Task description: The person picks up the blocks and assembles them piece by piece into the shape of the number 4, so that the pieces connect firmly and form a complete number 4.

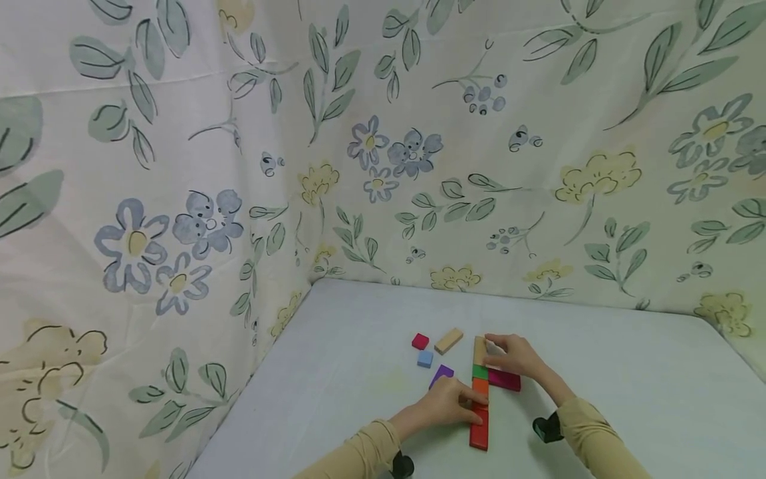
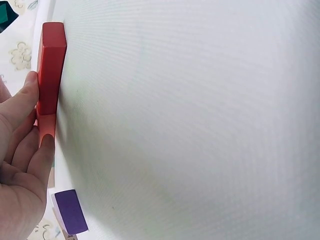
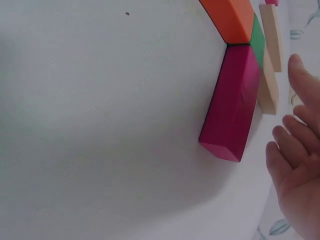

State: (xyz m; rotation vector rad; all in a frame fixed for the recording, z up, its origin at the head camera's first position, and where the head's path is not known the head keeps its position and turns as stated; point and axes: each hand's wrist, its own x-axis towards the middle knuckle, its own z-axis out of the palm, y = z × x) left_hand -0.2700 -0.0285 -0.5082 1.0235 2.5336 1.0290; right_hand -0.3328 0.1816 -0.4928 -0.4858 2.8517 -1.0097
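Note:
My left hand (image 1: 447,400) rests over a row of blocks, its thumb against the red block (image 1: 479,432) and its curled fingers about the orange block (image 1: 481,386). The left wrist view shows a fingertip on the orange side, next to the red block (image 2: 52,75). Beyond the orange one come a green block (image 1: 481,372) and a tan block (image 1: 480,349). A magenta block (image 1: 505,380) extends rightward from the green one. My right hand (image 1: 516,356) hovers beside the tan block, fingers loosely extended and apart from the magenta block (image 3: 232,100) in the right wrist view.
Left of the row lie a purple block (image 1: 441,374), a small blue block (image 1: 425,359), a small red-pink block (image 1: 420,341) and another tan block (image 1: 449,340). Floral cloth (image 1: 455,219) hangs behind and left of the white table (image 1: 347,332).

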